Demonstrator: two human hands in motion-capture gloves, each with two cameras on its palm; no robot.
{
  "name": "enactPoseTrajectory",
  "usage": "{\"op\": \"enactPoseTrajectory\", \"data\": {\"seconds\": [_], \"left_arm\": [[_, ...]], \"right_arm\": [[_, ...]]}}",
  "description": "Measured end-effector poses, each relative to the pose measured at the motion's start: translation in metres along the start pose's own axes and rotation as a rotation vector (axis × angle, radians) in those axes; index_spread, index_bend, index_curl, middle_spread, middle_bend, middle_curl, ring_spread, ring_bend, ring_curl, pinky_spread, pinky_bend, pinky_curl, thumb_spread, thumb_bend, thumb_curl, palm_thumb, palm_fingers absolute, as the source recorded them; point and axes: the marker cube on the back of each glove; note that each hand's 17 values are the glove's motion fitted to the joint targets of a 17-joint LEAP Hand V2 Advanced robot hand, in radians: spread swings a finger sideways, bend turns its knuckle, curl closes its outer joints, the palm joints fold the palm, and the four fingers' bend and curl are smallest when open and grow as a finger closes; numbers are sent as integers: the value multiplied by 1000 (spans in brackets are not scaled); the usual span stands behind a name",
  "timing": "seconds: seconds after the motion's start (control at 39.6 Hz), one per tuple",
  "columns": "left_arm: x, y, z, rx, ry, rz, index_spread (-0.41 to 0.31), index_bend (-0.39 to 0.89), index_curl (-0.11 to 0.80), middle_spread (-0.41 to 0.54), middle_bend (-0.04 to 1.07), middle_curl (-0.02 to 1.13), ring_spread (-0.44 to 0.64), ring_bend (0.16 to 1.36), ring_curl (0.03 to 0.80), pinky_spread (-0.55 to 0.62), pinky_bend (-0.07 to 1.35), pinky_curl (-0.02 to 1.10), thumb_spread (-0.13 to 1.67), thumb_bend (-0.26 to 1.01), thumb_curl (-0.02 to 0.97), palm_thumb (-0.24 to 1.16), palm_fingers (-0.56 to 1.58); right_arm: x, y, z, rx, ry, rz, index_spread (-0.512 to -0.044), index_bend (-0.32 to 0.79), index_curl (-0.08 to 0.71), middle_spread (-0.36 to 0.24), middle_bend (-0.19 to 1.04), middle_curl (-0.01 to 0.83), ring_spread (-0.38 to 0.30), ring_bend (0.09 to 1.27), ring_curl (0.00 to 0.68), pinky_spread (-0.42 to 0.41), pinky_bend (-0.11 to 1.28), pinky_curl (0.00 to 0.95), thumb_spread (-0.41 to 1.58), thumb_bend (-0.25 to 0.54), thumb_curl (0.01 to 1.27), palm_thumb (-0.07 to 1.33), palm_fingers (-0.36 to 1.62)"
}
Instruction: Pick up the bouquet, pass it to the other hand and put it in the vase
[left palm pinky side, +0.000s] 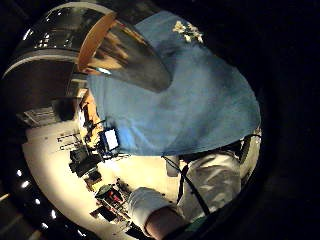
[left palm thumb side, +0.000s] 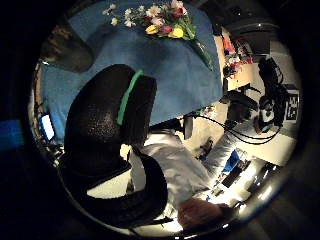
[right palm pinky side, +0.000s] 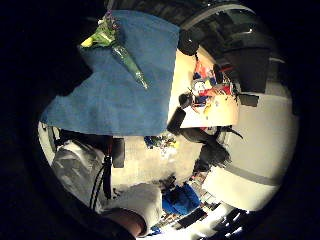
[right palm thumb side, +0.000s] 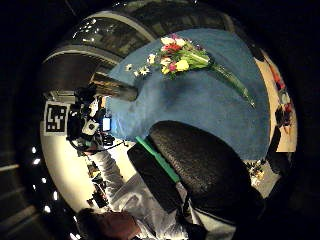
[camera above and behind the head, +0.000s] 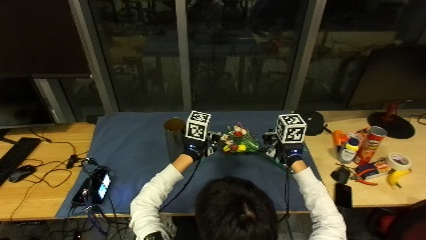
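Observation:
A bouquet (camera above and behind the head: 237, 142) of mixed flowers in a green wrap lies on the blue cloth (camera above and behind the head: 140, 150), between my two hands. A metallic vase (camera above and behind the head: 174, 132) stands upright just left of my left hand (camera above and behind the head: 194, 149). My right hand (camera above and behind the head: 288, 152) hovers at the bouquet's stem end. Neither hand holds anything. The left palm views show the vase (left palm pinky side: 125, 50) close by and the bouquet (left palm thumb side: 165, 22) a little way off on the cloth. The right palm views show the bouquet (right palm thumb side: 185, 57) lying flat, its stems (right palm pinky side: 127, 62) pointing away from the flowers. Both thumbs (left palm thumb side: 110, 115) (right palm thumb side: 200, 160) are relaxed.
A phone (camera above and behind the head: 100, 183) and cables lie on the cloth's left edge. A keyboard (camera above and behind the head: 12, 152) and mouse (camera above and behind the head: 18, 173) sit further left. To the right stand cans (camera above and behind the head: 373, 140), a bottle (camera above and behind the head: 348, 149), tape (camera above and behind the head: 398, 161) and a banana (camera above and behind the head: 397, 176). A black round object (camera above and behind the head: 313, 120) sits at the cloth's back right corner.

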Motion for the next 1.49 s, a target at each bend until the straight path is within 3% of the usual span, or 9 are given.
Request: {"op": "enactPoseTrajectory", "data": {"seconds": [0.1, 0.23, 0.33, 0.48, 0.61, 0.88, 1.03, 1.36, 1.49], "left_arm": [[-5, 4, -7, 4, -33, -17, -1, 73, 30, 149, 183, 88, 157, 519, 153, 110, 492, 169, 662, 105, 57, 178, 368], [-14, 16, -15, 15, -58, -30, -1, 101, 60, 190, 190, 139, 202, 568, 203, 145, 527, 227, 896, 96, 90, 187, 325], [-23, 23, -14, 36, -29, -17, -1, 114, 83, 209, 191, 166, 222, 589, 222, 159, 537, 252, 1011, 83, 113, 190, 308], [-29, 30, 1, 74, 136, 43, 18, 90, 103, 245, 203, 206, 284, 574, 231, 189, 565, 285, 1111, 61, 146, 197, 208], [-28, 28, 13, 94, 138, 47, 49, 76, 105, 281, 214, 232, 342, 590, 240, 237, 583, 304, 1166, 47, 168, 207, 138], [-11, 30, 21, 153, 142, 111, 82, 116, 130, 336, 216, 268, 409, 624, 249, 342, 578, 311, 1218, 6, 206, 218, 62], [-7, 32, 24, 176, 150, 133, 88, 125, 147, 357, 208, 279, 434, 631, 251, 363, 579, 313, 1225, -10, 221, 221, 35], [-7, 37, 29, 191, 154, 161, 78, 132, 180, 362, 218, 307, 450, 631, 251, 383, 572, 320, 1236, -13, 241, 225, 40], [-8, 42, 34, 165, 156, 167, 71, 130, 189, 355, 229, 317, 449, 627, 250, 382, 563, 320, 1237, -13, 249, 232, 49]], "right_arm": [[-3, 2, -3, 18, -1, -13, -235, 11, 13, -17, 276, 111, 18, 490, 153, 71, 483, 163, 593, 92, 57, 188, 347], [-7, -6, -4, 9, -52, -55, -296, 42, 26, -22, 310, 168, 23, 543, 209, 90, 521, 220, 797, 70, 85, 200, 293], [-13, -18, -4, -4, -56, -77, -322, 61, 34, -24, 326, 200, 26, 562, 229, 98, 542, 245, 894, 48, 106, 202, 268], [-26, -19, -2, -48, -67, -137, -343, 63, 43, -22, 318, 233, 35, 573, 250, 144, 609, 283, 972, 16, 136, 210, 242], [-26, -9, -5, -29, -44, -117, -352, 64, 48, -18, 312, 255, 36, 592, 266, 168, 646, 304, 997, -14, 159, 207, 217], [-16, 14, -9, -67, -48, -75, -352, 57, 43, -15, 315, 295, 40, 646, 289, 205, 732, 336, 1047, -19, 201, 237, 235], [-5, 9, -20, -56, -27, -34, -297, 34, 28, -14, 331, 320, 34, 704, 315, 213, 809, 363, 1065, -17, 224, 258, 293], [49, -59, -27, 16, -108, 213, -238, 60, 48, -35, 340, 357, 3, 712, 331, 193, 840, 371, 1062, -10, 271, 339, 344], [80, -87, -10, 15, -145, 304, -224, 69, 61, -37, 335, 367, -15, 701, 337, 180, 844, 373, 1063, -14, 287, 368, 344]]}}
